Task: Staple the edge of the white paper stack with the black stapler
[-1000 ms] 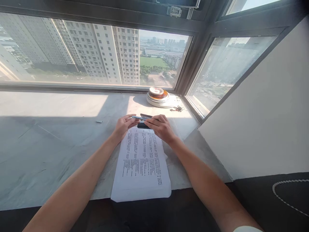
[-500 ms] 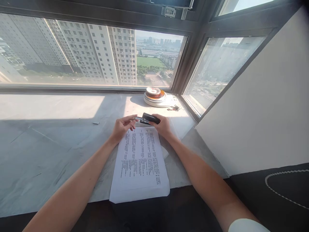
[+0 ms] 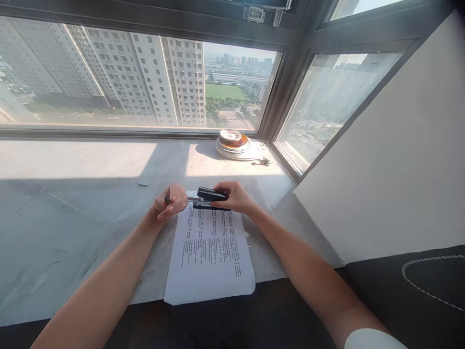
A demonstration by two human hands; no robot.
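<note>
A black stapler (image 3: pixel 209 195) is over the top edge of a stack of printed paper sheets (image 3: pixel 209 252) lying on the pale stone window sill (image 3: pixel 72 203). My right hand (image 3: pixel 237 198) grips the stapler's rear, and its top arm is raised off the base. My left hand (image 3: pixel 171 202) is just left of the stapler, with its fingers curled in a pinch on a small silvery metal strip (image 3: pixel 167 199). A thin metal part runs from that hand toward the stapler's front.
A stack of plates (image 3: pixel 234 145) stands at the sill's far right corner, with a bunch of keys (image 3: pixel 261 162) beside it. A small grey scrap (image 3: pixel 144 184) lies on the sill to the left. A white wall (image 3: pixel 392 169) closes the right side; dark surface below the sill.
The stapler has come down from mid-air to the paper's top edge and its top arm has lifted. My left hand moved left and closed on the small metal strip.
</note>
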